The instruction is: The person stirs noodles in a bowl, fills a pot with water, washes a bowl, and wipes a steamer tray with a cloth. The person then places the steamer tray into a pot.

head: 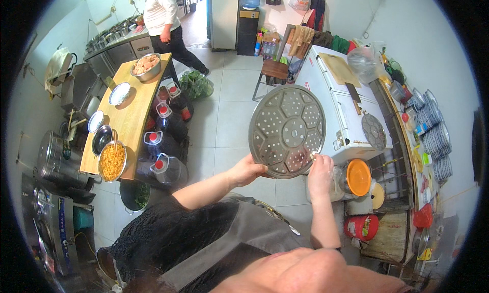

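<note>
A round, perforated metal steamer plate (294,132) is tilted up in front of me, its panels dotted with holes. My left hand (249,171) grips its lower left rim, thumb laid over the front. At the lower right rim, my right hand (321,171) has its fingers pinched around a small pale piece (313,155), too small to identify. Whether those fingers also hold the rim is not clear. A second perforated steamer plate (373,132) lies on the white chest freezer (361,113) to the right, near a cleaver (353,93).
At left, a wooden table (133,121) carries a bowl of shredded orange food (112,162) and a bowl of pale meat (146,67). Large red-capped jugs (168,121) stand beside it. A person (162,22) is near the stove. An orange basin (358,177) is low at right.
</note>
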{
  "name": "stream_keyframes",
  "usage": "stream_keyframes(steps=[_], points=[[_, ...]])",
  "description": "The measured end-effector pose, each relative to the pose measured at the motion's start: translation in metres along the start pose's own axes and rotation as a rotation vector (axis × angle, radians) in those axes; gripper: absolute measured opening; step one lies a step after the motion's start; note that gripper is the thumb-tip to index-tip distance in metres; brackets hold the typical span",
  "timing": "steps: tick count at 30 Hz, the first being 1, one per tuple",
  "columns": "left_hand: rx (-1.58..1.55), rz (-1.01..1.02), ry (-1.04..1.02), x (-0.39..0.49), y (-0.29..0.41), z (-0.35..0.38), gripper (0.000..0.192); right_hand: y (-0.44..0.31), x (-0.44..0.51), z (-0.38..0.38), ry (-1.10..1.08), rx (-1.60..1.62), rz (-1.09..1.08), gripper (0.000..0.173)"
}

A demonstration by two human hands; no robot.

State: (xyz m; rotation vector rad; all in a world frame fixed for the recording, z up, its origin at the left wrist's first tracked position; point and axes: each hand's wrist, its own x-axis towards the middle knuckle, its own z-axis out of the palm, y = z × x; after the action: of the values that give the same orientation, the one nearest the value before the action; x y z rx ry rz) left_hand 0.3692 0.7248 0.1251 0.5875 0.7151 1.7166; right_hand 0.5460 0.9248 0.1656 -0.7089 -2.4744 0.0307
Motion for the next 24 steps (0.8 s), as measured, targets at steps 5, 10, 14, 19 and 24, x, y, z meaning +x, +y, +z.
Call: stream_keyframes(steps=[5, 10, 14, 19, 24], points=[[-0.064, 0.023, 0.059, 0.002, 0.004, 0.004, 0.057, -0.028, -0.011, -0.003, -0.081, -0.002, -0.081, 0.02], [-0.019, 0.078, 0.005, 0.006, 0.006, 0.006, 0.05, -0.058, -0.018, -0.006, -0.126, 0.138, -0.165, 0.022], [-0.051, 0.084, 0.011, 0.007, -0.002, 0.002, 0.045, -0.082, -0.017, -0.008, -0.111, 0.276, -0.259, 0.022], [-0.02, 0.037, 0.09, 0.005, -0.018, -0.006, 0.064, -0.11, -0.002, -0.013, -0.143, 0.413, -0.348, 0.021], [-0.085, 0.034, 0.027, 0.002, -0.023, -0.009, 0.079, -0.128, 0.014, -0.016, -0.093, 0.426, -0.437, 0.026]])
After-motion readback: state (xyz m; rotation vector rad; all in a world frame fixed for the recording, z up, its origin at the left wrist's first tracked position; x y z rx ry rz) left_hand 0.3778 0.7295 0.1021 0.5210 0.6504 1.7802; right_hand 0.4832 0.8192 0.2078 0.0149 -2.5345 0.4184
